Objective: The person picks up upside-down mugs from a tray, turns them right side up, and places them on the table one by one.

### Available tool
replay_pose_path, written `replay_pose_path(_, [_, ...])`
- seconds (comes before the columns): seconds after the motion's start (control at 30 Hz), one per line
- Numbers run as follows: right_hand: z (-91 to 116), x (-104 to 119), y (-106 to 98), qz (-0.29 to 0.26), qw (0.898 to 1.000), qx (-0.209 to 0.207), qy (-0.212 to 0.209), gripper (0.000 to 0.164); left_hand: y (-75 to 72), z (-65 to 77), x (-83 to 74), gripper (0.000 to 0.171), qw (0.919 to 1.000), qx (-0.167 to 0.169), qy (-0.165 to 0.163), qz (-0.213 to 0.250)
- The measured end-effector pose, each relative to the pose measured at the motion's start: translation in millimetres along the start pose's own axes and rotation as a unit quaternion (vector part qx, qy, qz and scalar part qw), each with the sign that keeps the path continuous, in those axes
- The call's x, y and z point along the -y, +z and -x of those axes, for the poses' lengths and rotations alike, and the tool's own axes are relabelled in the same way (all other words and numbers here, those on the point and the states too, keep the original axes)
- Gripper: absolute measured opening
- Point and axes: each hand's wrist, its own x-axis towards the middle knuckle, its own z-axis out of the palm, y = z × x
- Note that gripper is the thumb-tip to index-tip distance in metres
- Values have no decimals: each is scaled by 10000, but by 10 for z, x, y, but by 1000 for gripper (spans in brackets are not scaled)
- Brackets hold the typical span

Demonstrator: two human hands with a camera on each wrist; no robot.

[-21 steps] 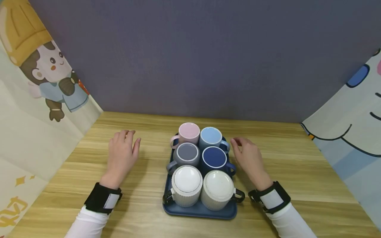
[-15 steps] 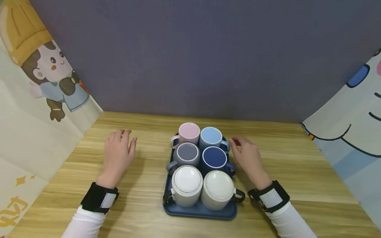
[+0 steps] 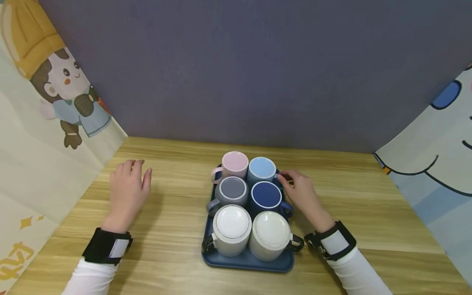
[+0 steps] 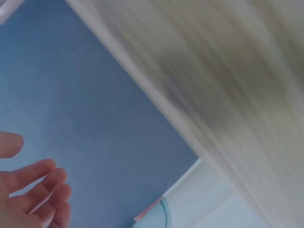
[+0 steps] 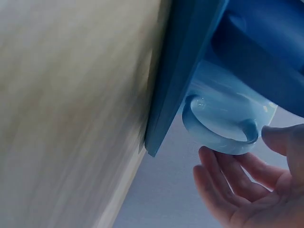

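My right hand (image 3: pixel 302 190) is at the handle of a light blue mug (image 3: pixel 261 169), its thumb on one side and its fingers on the other, pinching it; the handle (image 5: pixel 221 142) shows between them in the right wrist view. The mug stands upside down at the back right of a dark blue tray (image 3: pixel 247 263). A navy mug (image 3: pixel 266 195) sits just in front of it, and a pink mug (image 3: pixel 234 162) beside it. Over the wooden table at the left, my left hand (image 3: pixel 127 192) holds nothing, fingers loosely bent and thumb apart.
On the same tray are a grey mug (image 3: pixel 233 191), a ribbed white mug (image 3: pixel 232 229) and a cream mug (image 3: pixel 270 235) with a black handle (image 3: pixel 296 242). A grey panel (image 3: pixel 239 73) stands behind the wooden table (image 3: pixel 177 229). Printed cloths (image 3: pixel 33 172) flank both sides.
My left hand has moved left, away from the tray. My right hand has shifted slightly left onto the light blue mug's handle, now covering much of it. The mugs and tray stay put.
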Motion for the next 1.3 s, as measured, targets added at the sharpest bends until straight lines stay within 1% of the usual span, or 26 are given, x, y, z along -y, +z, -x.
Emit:
replay_pose_path(0.2, [-29, -24, 37, -91, 9998, 161, -66, 32, -24, 36, 103, 31, 9999, -61, -103, -28])
replay_pose_path(0.53, [-68, -94, 85, -168, 9996, 218, -70, 29, -42, 95, 223, 31, 9997, -118, -156, -110])
replay_pose_path(0.77, [-100, -149, 115, -189, 9994, 271, -132, 26, -91, 142, 333, 31, 9992, -194, -314, -170])
replay_pose_path(0.9, [-117, -175, 114, -241, 9987, 409, -173, 24, -114, 160, 379, 31, 9988, -203, -380, -227])
replay_pose_path(1.03, [-128, -170, 105, -335, 9976, 569, -185, 22, -133, 156, 389, 32, 9988, -131, -402, -244])
replay_pose_path(1.13, [-130, -148, 104, -455, 9971, 598, -151, 22, -145, 143, 378, 32, 9989, -76, -387, -271])
replay_pose_path(1.3, [-123, -115, 105, -730, 9954, 611, 66, 23, -139, 102, 346, 31, 9991, -82, -327, -267])
